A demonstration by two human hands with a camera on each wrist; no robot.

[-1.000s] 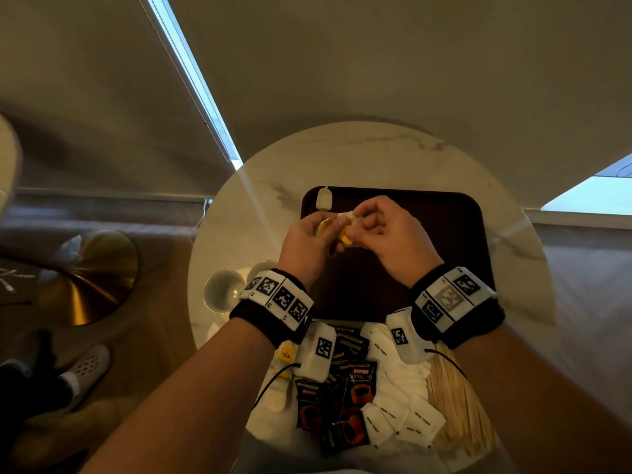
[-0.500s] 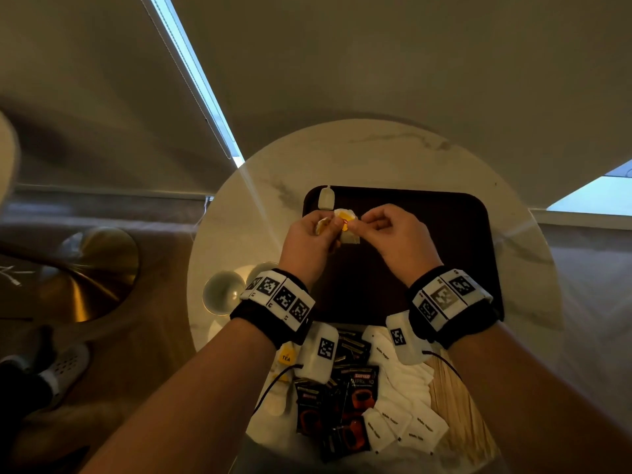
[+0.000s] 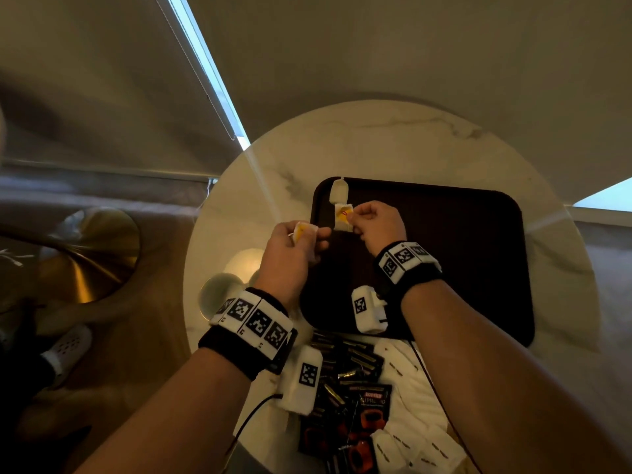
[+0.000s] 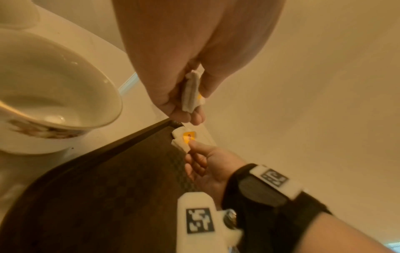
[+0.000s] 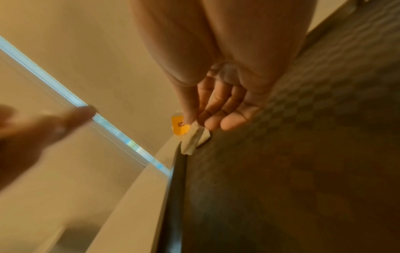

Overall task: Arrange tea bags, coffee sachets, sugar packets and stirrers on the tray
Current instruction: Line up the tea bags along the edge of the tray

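1. Tea bag (image 3: 343,217) pinched in right hand (image 3: 374,223), low over tray (image 3: 444,268), near its far left corner.
2. Second bag (image 3: 304,230) gripped in left hand (image 3: 290,258), at tray's left edge.
3. Third bag (image 3: 338,195) lies in that corner.
4. Sachets (image 3: 355,405), sugar packets (image 3: 410,381) heaped on near tabletop (image 3: 393,142); cup (image 4: 54,95) left of tray.

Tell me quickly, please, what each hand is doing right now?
Left hand: pinches a tea bag, beside the tray.
Right hand: pinches another tea bag at the tray's far left corner.
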